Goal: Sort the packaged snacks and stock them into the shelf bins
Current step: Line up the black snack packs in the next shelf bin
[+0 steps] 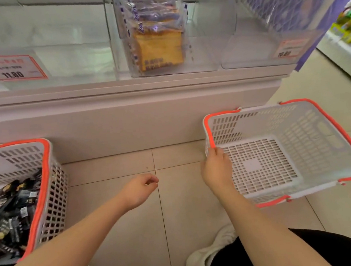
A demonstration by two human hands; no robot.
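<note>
While dark snacks point(9, 213) are still lying heaped in the left basket point(47, 182), the left hand point(140, 190) is hanging loosely curled, holding nothing. Bread bags point(155, 39) are already sitting in the middle bin point(203, 52). The right hand point(215, 167) is pinching the emptied right basket's point(298, 143) rim; most stocking is seemingly remaining.

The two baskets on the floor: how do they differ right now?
The left basket holds a pile of dark snack packs; the right basket holds nothing. The left basket sits flat on the floor, while the right one looks tilted. The right hand grips the right basket's rim; the left hand touches neither. Both are pale slotted plastic with orange handles.
</note>
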